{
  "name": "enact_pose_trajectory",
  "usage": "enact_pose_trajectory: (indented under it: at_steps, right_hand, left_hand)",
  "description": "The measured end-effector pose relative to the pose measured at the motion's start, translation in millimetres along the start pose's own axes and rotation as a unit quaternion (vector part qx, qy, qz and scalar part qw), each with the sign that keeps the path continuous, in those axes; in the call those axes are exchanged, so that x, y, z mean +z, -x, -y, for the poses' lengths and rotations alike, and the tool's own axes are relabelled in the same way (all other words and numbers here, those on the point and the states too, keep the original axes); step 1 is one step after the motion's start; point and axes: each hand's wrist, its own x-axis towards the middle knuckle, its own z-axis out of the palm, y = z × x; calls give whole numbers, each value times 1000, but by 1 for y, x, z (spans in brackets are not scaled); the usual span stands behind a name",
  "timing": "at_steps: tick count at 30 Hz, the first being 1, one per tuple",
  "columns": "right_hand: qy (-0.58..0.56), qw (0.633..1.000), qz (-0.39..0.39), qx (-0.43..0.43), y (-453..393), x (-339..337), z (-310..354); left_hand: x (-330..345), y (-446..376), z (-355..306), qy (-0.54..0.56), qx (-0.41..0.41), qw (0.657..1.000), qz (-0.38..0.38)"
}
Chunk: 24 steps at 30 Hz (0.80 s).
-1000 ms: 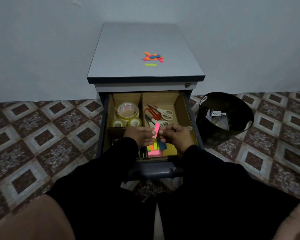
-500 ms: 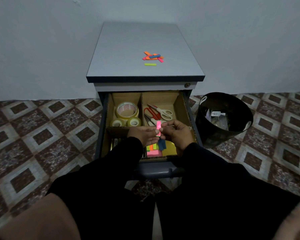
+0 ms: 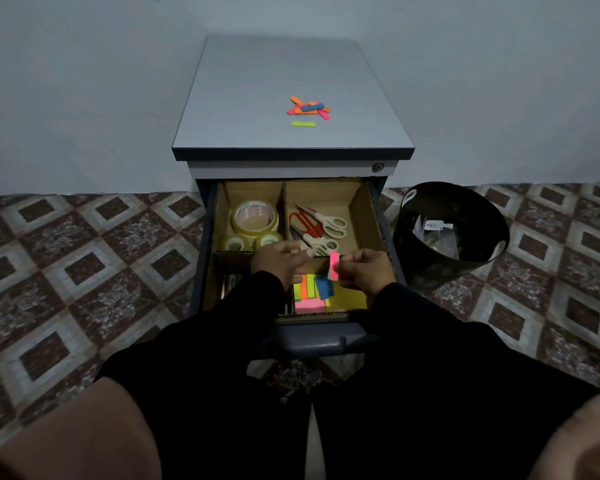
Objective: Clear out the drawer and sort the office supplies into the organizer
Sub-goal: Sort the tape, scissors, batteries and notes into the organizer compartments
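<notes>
Right hand (image 3: 362,271): fingers curled, thumb and fingertips pinching a small pink sticky-flag pad (image 3: 334,266), held upright on edge above the front right compartment of the brown cardboard drawer organizer (image 3: 359,216). Left hand (image 3: 280,261): fingers loosely bent, tips just beside the pad, apart from it; whether anything is pinched there cannot be told. Below the pad, in the front right compartment: strips of green, orange and blue flags (image 3: 312,287) lying on a yellow sticky-note block (image 3: 350,297), with a pink sticky-note block (image 3: 309,304) at the front edge. Back left compartment: one large roll of clear tape (image 3: 254,217) and two small rolls (image 3: 234,243), partly covered by the left hand. Back right compartment: red-handled and white-handled scissors (image 3: 317,223), lower blades hidden behind the hands. Front left compartment: dim, mostly covered by the black sleeve (image 3: 236,327); contents hard to make out. On the grey cabinet top (image 3: 257,98): loose scatter of coloured flags (image 3: 309,109). Beside the open drawer: black round waste bin (image 3: 440,261), contents unclear.
</notes>
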Motion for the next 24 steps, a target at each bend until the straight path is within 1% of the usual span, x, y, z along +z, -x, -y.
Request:
enact_pose_trajectory:
  at_steps: [2,3,4,6,7,9,10,12,14,20,24]
  right_hand:
    - [55,998,-6,24,-8,-3,-8]
    - [87,995,-11,38,-12,-4,-12]
    - [114,992,-20,52,-16,-4,-16]
    - [149,986,-40,68,-24,-4,-22]
    - [167,982,-50,68,-28,-4,-24]
    - [192,977,-69,68,-39,-3,-31]
    - [199,974,-77,70,-43,-2,-35]
    - [210,971,-85,73,-47,1,-39]
    - [214,971,-85,71,-43,4,-37]
    - [220,970,-85,63,-34,7,-29]
    - [213,972,-80,61,-35,6,-32]
  left_hand:
    - [-6,-4,7,-98,76,991,-44]
    - [-10,-3,10,-164,124,977,-62]
    - [-13,-3,14,-233,174,954,-71]
    - [-19,-3,22,-369,251,892,-71]
    - [-21,-2,26,-428,271,860,-66]
    - [-24,1,33,-527,280,801,-48]
    - [-25,2,36,-559,271,782,-37]
    - [-24,2,37,-590,246,769,-20]
    - [-23,1,36,-601,228,766,-8]
    - [-22,2,36,-611,216,761,9]
    - [-22,3,36,-605,210,768,14]
